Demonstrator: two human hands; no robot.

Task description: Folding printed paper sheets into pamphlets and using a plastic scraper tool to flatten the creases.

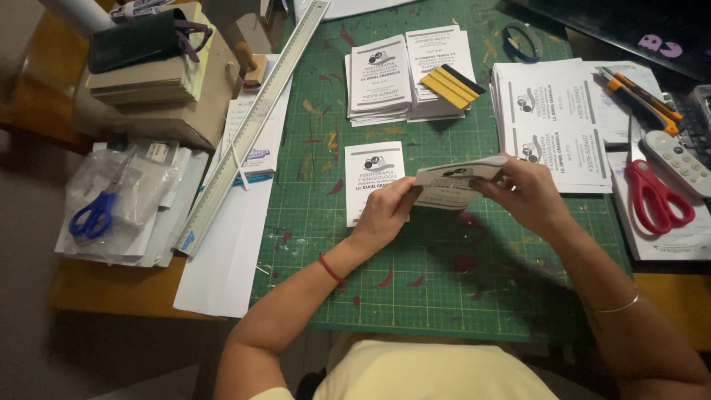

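Observation:
Both my hands hold one small printed white card (450, 183) above a green cutting mat (415, 289). My left hand (385, 211) pinches the card's left edge; a red cord circles that wrist. My right hand (527, 194) grips the card's right side, which curls upward. A single printed card (372, 178) lies flat on the mat just left of my hands. Two stacks of the same cards (404, 74) sit further back, with a yellow and black squeegee (453, 85) resting on them.
A pile of printed sheets (552, 122) lies right of my hands. Red scissors (655, 194), a white remote (675, 159) and orange utility knives (641, 95) are at the right. A long metal ruler (255, 122) runs diagonally left; blue scissors (95, 215) lie in a plastic bag.

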